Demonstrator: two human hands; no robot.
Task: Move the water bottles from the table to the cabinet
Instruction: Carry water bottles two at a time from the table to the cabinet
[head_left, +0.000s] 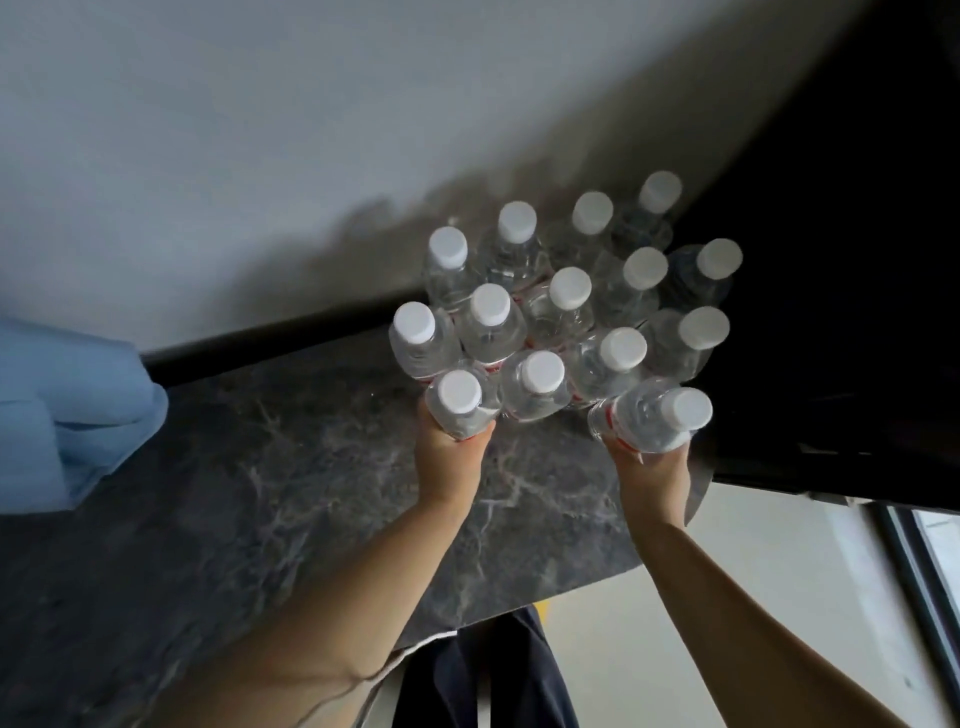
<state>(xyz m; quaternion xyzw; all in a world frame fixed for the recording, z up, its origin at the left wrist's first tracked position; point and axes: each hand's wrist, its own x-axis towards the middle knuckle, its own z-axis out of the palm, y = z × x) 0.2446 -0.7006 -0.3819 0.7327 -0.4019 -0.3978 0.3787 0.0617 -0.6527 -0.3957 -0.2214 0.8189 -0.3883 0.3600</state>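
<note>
Several clear water bottles (558, 312) with white caps and red-edged labels stand packed together at the far right of a dark marbled table (270, 467). My left hand (452, 457) grips the nearest bottle on the left (462, 405) round its body from below the cap. My right hand (649, 467) grips another bottle (654, 415), which tilts to the right at the near right of the cluster. Most of both hands' fingers are hidden behind the bottles.
A pale wall (311, 130) runs behind the table. A dark black unit (841, 312) stands right beside the bottles. Light blue cloth (67, 410) lies at the table's left. Pale floor (769, 597) shows past the table's near right edge.
</note>
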